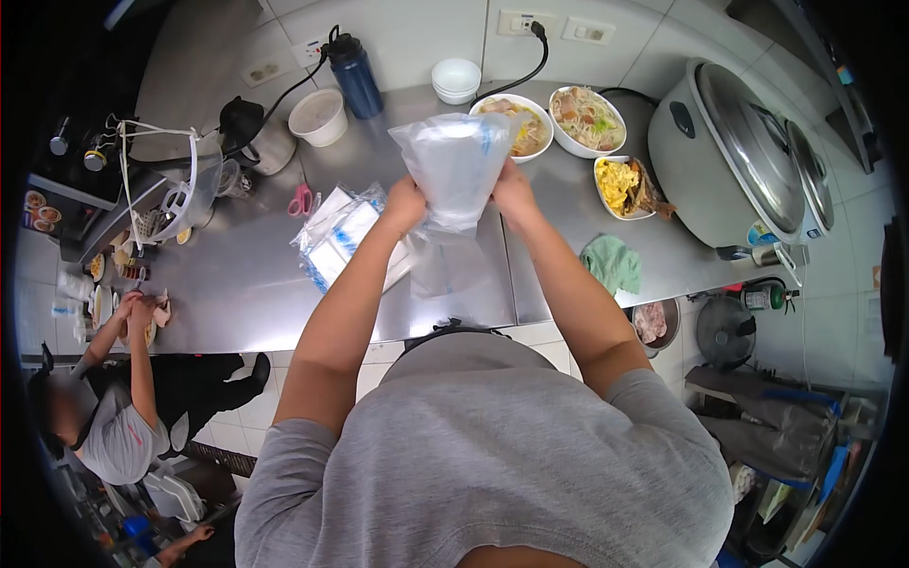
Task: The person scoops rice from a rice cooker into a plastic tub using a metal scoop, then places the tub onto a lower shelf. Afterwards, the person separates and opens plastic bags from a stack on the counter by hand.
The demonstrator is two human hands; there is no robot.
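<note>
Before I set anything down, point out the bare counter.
Widest: the steel counter left of the white packets, towards the front edge. Smaller: between the green cloth and large cooker. Crowded: the back right, where food bowls cluster; held plastic bags hide the centre.

Your 1 view — worn on your head — looks forward and down, wide, from close above your shirt (549,426) across the counter (227,298) to the wall (417,47).

Kitchen around me, identified by the tiled wall (426,47), steel counter (227,293), lidded cooker (684,175) beside bowls of food (585,123), and, farther left, a kettle (270,150).
</note>
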